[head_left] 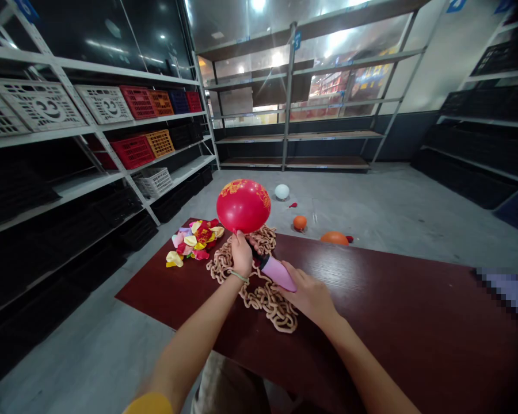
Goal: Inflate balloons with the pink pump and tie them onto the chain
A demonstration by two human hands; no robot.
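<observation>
A red balloon (pixel 243 207) with gold print stands inflated above the table. My left hand (pixel 242 254) is closed around its neck, where the dark tip of a hand pump meets it. The pump (pixel 278 273) has a pink-purple body and slants down to the right. My right hand (pixel 306 292) is wrapped around its lower end. Beneath both hands lies a heap of tan linked chain (pixel 270 305). To the left of my left hand is a pile of uninflated balloons (pixel 194 238) in several colours. The join of balloon and pump is partly hidden by my fingers.
The dark red table (pixel 371 299) spans the front. On the floor beyond lie a white balloon (pixel 282 192), an orange balloon (pixel 300 223) and a larger orange one (pixel 334 237). Shelves with crates (pixel 138 102) line the left; a metal rack (pixel 290 103) stands behind.
</observation>
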